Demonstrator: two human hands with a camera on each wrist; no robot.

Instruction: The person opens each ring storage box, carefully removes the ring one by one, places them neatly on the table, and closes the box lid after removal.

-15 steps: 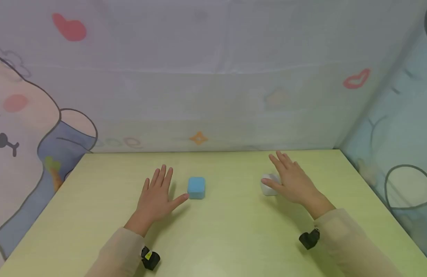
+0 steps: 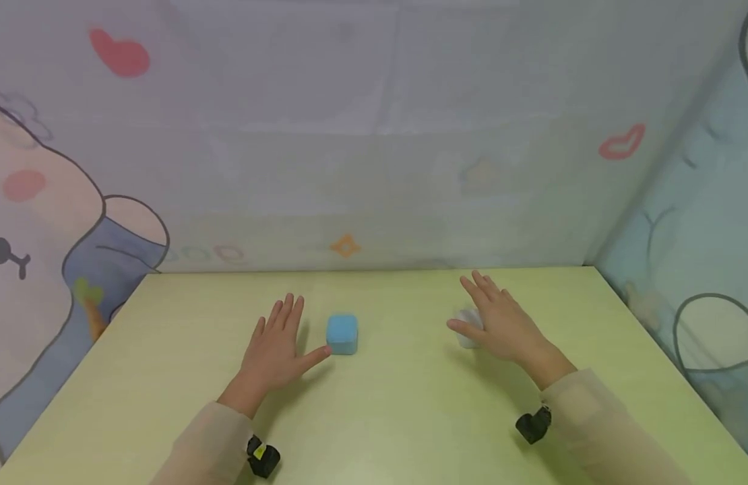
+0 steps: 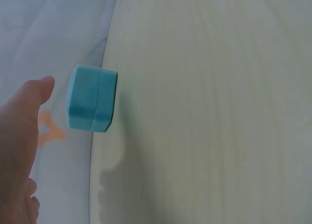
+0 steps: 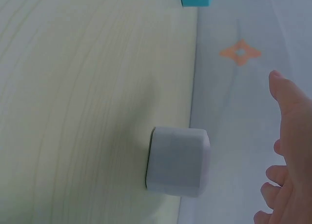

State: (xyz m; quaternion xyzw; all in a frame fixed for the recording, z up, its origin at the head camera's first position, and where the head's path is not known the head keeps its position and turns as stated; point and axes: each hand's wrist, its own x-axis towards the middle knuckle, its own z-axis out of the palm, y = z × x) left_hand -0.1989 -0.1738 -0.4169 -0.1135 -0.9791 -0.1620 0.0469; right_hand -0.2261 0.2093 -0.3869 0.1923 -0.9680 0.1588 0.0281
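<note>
A blue block (image 2: pixel 342 334) with rounded edges sits on the table, left of the middle. Just left of it my left hand (image 2: pixel 273 351) hovers with straight fingers, its thumb reaching toward the block's near corner. In the left wrist view the thumb stands apart from the blue block (image 3: pixel 90 99). Farther right is a white block (image 2: pixel 467 337), partly hidden in the head view behind my right hand (image 2: pixel 501 326). That hand is raised over the table, fingers extended, thumb across the block in this view. The right wrist view shows a gap between the thumb and the white block (image 4: pixel 176 161).
The pale yellow tabletop (image 2: pixel 398 417) ends at a printed cloth backdrop (image 2: pixel 386 182) behind and a second cloth side (image 2: pixel 701 229) on the right. Black wrist cameras sit at the left cuff (image 2: pixel 263 458) and right cuff (image 2: pixel 534 425).
My right hand has shifted slightly left, covering more of the white block. The left hand and both blocks stay in place; the head view has tilted up a little.
</note>
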